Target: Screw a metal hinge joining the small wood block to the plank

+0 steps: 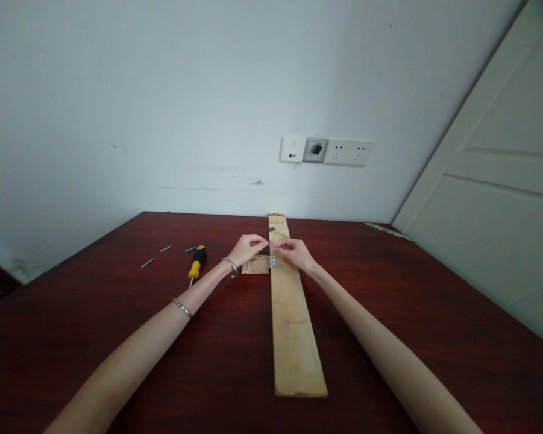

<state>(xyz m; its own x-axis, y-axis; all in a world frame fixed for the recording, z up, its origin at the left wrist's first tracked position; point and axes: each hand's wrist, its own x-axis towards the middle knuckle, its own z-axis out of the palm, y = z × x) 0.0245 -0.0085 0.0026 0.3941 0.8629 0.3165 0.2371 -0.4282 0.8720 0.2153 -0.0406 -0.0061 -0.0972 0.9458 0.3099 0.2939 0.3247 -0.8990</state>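
Observation:
A long pale wooden board (293, 325) lies lengthwise on the dark red table, its far end near the wall. A small silver metal piece like a hinge (272, 261) sits at the board's left edge, where a short wooden piece (255, 265) lies beside it. My left hand (248, 248) is pinched closed above the short piece, near the board's left edge. Over the board, my right hand (295, 252) is pinched too, with its fingertips facing the left ones. Anything between the fingertips is too small to make out.
A yellow and black screwdriver (197, 262) lies left of my left hand. Several screws or nails, one a thin metal one (147, 263), lie farther left. The wall with sockets (348, 152) closes off the back; a white door (497, 175) stands at right.

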